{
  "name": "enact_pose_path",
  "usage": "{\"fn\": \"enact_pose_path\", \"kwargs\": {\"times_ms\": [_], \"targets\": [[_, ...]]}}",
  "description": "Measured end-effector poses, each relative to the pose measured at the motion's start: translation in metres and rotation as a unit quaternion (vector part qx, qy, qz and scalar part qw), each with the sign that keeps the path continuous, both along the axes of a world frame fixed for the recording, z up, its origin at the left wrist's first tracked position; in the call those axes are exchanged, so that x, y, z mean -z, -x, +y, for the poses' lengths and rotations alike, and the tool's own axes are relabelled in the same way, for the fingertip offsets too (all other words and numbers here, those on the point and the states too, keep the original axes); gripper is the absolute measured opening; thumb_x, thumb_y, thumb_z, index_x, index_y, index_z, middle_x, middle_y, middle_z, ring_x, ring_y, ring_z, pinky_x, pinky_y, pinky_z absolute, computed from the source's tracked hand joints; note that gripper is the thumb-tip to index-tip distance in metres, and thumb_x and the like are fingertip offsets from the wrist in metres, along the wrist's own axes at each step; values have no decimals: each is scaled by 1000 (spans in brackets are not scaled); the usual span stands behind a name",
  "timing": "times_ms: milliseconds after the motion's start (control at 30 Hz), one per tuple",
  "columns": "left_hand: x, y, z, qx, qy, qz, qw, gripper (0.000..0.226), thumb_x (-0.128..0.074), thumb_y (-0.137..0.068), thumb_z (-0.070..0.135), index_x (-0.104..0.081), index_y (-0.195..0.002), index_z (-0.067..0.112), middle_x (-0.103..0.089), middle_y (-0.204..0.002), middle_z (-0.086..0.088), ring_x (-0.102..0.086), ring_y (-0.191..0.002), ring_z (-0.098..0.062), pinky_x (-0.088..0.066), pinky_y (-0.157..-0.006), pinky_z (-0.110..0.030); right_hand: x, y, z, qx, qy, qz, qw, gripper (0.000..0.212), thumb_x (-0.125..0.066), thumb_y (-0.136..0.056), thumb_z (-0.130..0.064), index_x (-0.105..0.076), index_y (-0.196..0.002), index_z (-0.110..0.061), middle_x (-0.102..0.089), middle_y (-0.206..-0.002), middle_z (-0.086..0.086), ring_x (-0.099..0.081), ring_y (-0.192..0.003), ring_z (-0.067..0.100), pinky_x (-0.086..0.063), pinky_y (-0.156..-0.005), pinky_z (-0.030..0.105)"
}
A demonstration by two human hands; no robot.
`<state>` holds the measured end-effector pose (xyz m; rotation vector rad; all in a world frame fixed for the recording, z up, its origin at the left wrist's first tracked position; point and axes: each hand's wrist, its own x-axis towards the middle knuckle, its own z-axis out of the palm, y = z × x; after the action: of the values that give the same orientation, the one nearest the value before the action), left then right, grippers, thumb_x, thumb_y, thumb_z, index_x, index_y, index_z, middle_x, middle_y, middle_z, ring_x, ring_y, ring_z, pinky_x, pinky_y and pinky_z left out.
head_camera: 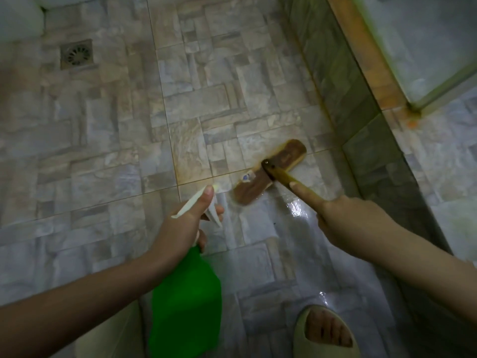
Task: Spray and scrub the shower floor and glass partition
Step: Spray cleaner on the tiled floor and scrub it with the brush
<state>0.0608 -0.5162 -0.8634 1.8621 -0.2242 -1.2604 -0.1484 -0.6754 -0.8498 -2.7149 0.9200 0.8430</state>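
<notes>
My left hand (185,224) grips the neck of a green spray bottle (187,301), a finger curled round its white trigger head (204,205), nozzle pointing at the floor. My right hand (338,218) holds the yellow handle (281,177) of a wooden scrub brush (271,171), index finger stretched along the handle. The brush head lies flat on the stone-patterned shower floor (206,99), just ahead of the nozzle. The glass partition (426,34) stands at the upper right in a metal frame.
A square floor drain (76,54) sits at the upper left. A raised green-tiled kerb (348,86) runs diagonally along the right below the glass. Wet, shiny tiles (299,210) lie by the brush. My foot in a pale slipper (325,332) stands at the bottom right.
</notes>
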Motion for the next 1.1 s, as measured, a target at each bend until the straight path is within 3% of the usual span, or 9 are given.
{"fn": "enact_pose_path", "kwargs": {"times_ms": [100,200,333,400,633,767,867,1000,1100], "targets": [[3,0,8,5,-8,-1,1000,55,-51,-72,70,-67,-64,18,-67,-67,-7,-43,-36,-17,-39,-48,-29,17,-32,0,4,24,-32,999,88,-41,-94,-9,23,-147,-39,-33,-66,0,-32,-49,15,-26,-44,29],[5,-5,16,-58,-28,0,998,56,-52,-83,62,-65,-68,10,-62,-63,-11,-43,-35,-15,-37,-51,-30,20,-43,-9,-10,3,-48,999,87,-41,-95,-10,22,-147,-41,-34,-63,0,-35,-49,15,-27,-43,28],[0,-21,32,-129,-25,20,991,39,-51,-93,51,-73,-85,20,-75,-82,-9,-42,-34,-14,-40,-43,-25,-16,-2,7,-25,-43,0,999,89,-38,-99,-22,40,-132,-49,-32,-67,-6,-34,-52,9,-28,-46,22],[-1,-28,37,-146,-22,21,989,37,-53,-86,55,-76,-79,27,-74,-77,-5,-41,-33,-14,-39,-40,-22,-20,-2,21,-45,-29,34,998,91,-37,-99,-22,45,-128,-47,-33,-69,-5,-35,-53,10,-32,-49,24],[0,-55,48,-189,-57,-10,980,55,-58,-84,57,-67,-79,3,-63,-53,-5,-42,-30,-13,-40,-36,-22,18,-107,21,-92,3,-70,993,87,-39,-92,-2,18,-150,-34,-27,-61,1,-27,-46,15,-18,-42,28],[-8,-67,54,-187,-32,-5,982,48,-56,-86,56,-77,-67,17,-70,-63,-7,-42,-32,-13,-41,-38,-23,-5,-78,40,-91,-16,-29,995,86,-37,-94,-2,23,-148,-33,-30,-66,0,-29,-49,15,-26,-45,29],[-10,-74,52,-195,-18,-17,980,46,-54,-91,52,-69,-76,11,-66,-59,-5,-40,-31,-12,-38,-34,-22,-9,-88,58,-101,-28,-42,994,85,-33,-92,2,25,-148,-27,-41,-68,4,-51,-60,20,-22,-43,29],[-17,-77,52,-179,1,-23,984,48,-58,-69,63,-70,-98,28,-76,-81,-4,-41,-35,-14,-40,-37,-24,27,-165,32,-121,25,-117,985,81,-35,-94,1,14,-152,-25,-41,-73,1,-29,-47,15,-20,-41,29],[-23,-79,54,-157,20,-21,987,45,-58,-67,66,-74,-97,36,-78,-104,-3,-42,-36,-14,-42,-40,-25,22,-168,12,-106,21,-93,990,87,-39,-92,0,16,-151,-32,-34,-64,0,-31,-47,15,-23,-42,27]]}}
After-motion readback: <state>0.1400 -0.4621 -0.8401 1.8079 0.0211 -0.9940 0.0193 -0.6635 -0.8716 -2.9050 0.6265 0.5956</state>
